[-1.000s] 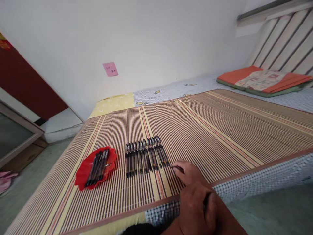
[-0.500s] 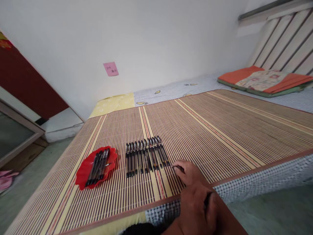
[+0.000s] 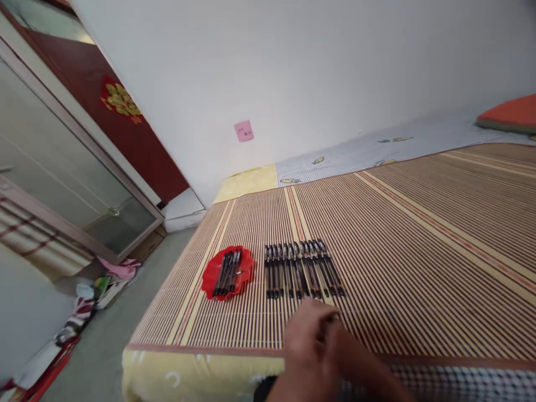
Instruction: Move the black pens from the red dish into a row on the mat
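My left hand (image 3: 305,338) is at the mat's front edge, below the row of pens, its fingers bent and smeared by motion. My right forearm (image 3: 366,360) comes in from the lower right and meets it; most of my right hand (image 3: 333,335) is blurred or hidden behind the left. Whether either holds anything is unclear. Just beyond them, several black-capped pens (image 3: 288,271) lie side by side in a row, caps pointing away from me. A red scalloped plate (image 3: 247,262) to their left carries several more dark pens (image 3: 227,272).
The striped bamboo mat (image 3: 377,240) covers a bed against a white wall (image 3: 314,67) with a pink note (image 3: 244,130). Folded orange bedding (image 3: 511,114) sits far right. A glass-paned door (image 3: 84,151) and things on the floor (image 3: 84,307) are on the left.
The view has swung left, bringing more of the door and floor in. My right hand has drawn back from the right end of the pen row toward my left hand.
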`<state>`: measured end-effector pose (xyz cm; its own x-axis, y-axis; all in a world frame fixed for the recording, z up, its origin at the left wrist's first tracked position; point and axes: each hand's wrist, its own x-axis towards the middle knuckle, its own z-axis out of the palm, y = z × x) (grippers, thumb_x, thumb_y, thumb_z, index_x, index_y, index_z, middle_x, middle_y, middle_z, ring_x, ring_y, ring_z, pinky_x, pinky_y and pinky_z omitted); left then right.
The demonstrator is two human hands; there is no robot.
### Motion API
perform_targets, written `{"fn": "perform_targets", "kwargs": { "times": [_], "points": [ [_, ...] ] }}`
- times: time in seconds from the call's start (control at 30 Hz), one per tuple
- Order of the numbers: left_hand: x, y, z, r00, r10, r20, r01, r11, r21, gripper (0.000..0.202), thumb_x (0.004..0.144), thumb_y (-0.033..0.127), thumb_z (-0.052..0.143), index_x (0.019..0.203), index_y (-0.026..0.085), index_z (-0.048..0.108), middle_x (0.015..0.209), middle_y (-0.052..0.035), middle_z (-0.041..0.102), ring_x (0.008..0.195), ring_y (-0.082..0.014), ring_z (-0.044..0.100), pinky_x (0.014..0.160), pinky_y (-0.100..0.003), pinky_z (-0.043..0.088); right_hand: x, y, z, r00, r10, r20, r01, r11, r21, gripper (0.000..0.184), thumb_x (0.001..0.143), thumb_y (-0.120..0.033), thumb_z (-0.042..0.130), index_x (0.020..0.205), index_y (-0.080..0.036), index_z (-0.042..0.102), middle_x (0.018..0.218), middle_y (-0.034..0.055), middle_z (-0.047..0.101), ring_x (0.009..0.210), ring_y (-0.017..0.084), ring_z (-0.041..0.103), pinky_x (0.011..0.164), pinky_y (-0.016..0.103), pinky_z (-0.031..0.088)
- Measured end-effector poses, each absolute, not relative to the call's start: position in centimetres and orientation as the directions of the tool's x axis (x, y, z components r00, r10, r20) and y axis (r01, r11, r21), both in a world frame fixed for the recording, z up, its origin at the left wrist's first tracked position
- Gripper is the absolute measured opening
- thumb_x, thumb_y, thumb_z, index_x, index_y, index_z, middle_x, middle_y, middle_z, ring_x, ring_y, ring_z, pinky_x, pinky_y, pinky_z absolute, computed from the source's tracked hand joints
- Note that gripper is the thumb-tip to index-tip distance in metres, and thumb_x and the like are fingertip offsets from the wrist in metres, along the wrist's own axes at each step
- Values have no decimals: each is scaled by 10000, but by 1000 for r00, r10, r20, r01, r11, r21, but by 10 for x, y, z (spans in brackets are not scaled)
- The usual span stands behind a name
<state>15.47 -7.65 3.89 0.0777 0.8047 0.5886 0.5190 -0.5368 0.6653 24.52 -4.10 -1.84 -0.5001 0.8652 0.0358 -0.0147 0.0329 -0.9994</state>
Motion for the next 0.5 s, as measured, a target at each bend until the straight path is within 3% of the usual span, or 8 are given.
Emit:
{"fn": "perform_targets", "kwargs": {
  "times": [0.17,0.3,0.4,0.5],
  "points": [
    [26,-25,34,-270,832,484,816,-70,575,182,917,315,503,948,188,629,895,-73,690,810,-206,642,757,-321,497,245,-48,-7,-667,744,-41,-56,-105,-993,147,854,-279,539,789,-175,618,594,-42,519,464,84,475,461,201,370],
    [-43,14,31,-370,893,255,901,278,333,186,879,311,533,957,183,643,940,-88,712,850,-240,666,744,-327,478,242,-48,-9,-682,731,-28,-74,-107,-992,155,865,-292,542,795,-167,600,631,-40,530,475,71,482,465,180,365],
    [-54,35,29,-364,916,168,923,331,197,197,864,331,550,932,177,655,934,-113,718,867,-267,678,720,-329,470,239,-49,-9,-677,735,-33,-48,-88,-995,135,857,-275,543,787,-172,593,636,-41,533,478,71,489,465,176,369],
    [-50,48,25,-346,922,173,934,321,157,189,860,312,549,933,172,654,971,-135,714,907,-282,680,745,-339,472,237,-49,-8,-655,755,-29,-11,-49,-999,109,844,-249,555,778,-176,602,619,-44,525,492,76,502,468,171,365]
  ]
}}
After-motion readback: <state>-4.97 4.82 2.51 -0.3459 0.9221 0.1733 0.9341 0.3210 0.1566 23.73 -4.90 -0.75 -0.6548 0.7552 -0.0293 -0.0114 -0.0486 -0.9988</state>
